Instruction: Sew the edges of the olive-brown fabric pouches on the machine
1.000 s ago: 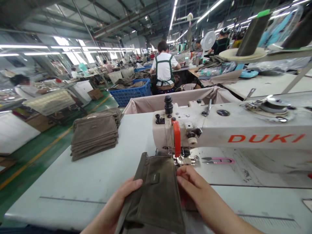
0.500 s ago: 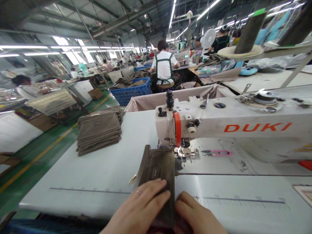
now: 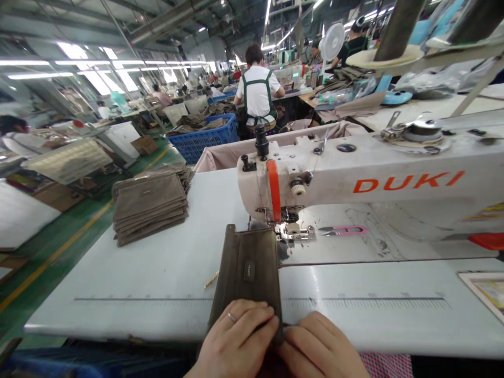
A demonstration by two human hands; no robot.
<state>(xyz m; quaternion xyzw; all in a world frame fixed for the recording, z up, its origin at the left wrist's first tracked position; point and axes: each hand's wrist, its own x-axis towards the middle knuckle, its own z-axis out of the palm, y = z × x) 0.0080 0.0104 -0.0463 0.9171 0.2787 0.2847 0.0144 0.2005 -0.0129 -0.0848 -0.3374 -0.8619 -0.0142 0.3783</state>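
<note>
A dark olive-brown fabric pouch piece (image 3: 246, 291) with a small label lies lengthwise on the sewing table, its far right corner by the presser foot (image 3: 293, 231) of the sewing machine (image 3: 334, 163). My left hand (image 3: 240, 336), a ring on one finger, lies over the near end with fingers together and bent at the right edge. Beside it, my right hand (image 3: 321, 346) is closed with its fingertips at the near right corner of the same piece. The thumbs and the very end of the fabric are hidden. A gold zipper pull (image 3: 211, 279) sticks out on the left side.
A stack of similar brown pieces (image 3: 149, 205) sits at the table's left. Pink-handled thread snips (image 3: 344, 230) lie under the machine arm. A printed ruler (image 3: 366, 301) crosses the tabletop. Beyond are a fabric-lined bin (image 3: 220, 156), a blue crate (image 3: 205, 139) and a seated co-worker (image 3: 258, 92).
My left hand has slid toward the near right corner, its fingers more bent, uncovering more of the piece and its label. My right hand stays at the edge. The view has shifted slightly.
</note>
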